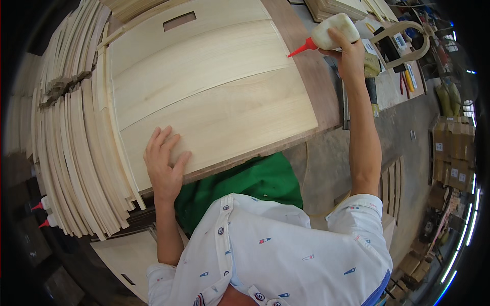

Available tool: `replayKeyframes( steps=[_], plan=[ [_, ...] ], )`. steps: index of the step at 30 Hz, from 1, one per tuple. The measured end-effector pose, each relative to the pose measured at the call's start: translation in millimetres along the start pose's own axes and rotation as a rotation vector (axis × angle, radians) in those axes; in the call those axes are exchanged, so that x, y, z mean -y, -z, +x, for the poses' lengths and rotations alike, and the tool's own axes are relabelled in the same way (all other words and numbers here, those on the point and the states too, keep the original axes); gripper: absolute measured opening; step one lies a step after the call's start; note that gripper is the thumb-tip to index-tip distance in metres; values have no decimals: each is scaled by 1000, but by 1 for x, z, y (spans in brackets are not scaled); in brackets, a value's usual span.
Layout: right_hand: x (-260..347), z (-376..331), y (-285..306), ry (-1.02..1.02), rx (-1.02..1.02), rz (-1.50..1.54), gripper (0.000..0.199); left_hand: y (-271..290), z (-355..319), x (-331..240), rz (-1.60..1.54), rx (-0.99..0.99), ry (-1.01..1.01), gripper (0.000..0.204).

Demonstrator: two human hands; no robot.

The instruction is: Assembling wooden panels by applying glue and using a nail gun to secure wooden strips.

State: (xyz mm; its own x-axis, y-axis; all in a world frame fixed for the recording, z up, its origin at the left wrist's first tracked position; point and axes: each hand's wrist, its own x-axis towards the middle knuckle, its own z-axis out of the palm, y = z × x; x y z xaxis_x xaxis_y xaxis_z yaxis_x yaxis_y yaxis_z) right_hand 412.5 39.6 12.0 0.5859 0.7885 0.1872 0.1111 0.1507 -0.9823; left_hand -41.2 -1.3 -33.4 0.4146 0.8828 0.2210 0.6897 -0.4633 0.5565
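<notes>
My right hand [348, 55] is closed around a white glue bottle [334, 30], held tilted. Its red nozzle [302, 47] points down and to the left, with the tip at the right edge of a pale wooden panel [219, 97]. Whether the tip touches the wood I cannot tell. My left hand [166, 162] lies on the near left part of that panel, fingers spread, holding nothing. Long seams run across the panel, and a rectangular slot [179, 21] is cut near its far edge. Under it is a darker brown board [319, 86].
Stacks of thin wooden strips [76, 153] stand along the left. Two more red-tipped bottles [48, 220] are at the far left. Beyond my right hand lie a curved wooden frame [421, 43] and pliers [408, 81]. Cardboard boxes [454, 148] are piled at the right.
</notes>
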Motion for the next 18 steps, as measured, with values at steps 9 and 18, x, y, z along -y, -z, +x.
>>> replayKeyframes(
  steps=[9,18],
  plan=[
    [13,-45,23,-42,-8,-43,42,0,-3,1,-1,-14,4,42],
    [31,-106,51,-90,-68,-45,43,-1,-1,-2,11,-8,11,39]
  ],
)
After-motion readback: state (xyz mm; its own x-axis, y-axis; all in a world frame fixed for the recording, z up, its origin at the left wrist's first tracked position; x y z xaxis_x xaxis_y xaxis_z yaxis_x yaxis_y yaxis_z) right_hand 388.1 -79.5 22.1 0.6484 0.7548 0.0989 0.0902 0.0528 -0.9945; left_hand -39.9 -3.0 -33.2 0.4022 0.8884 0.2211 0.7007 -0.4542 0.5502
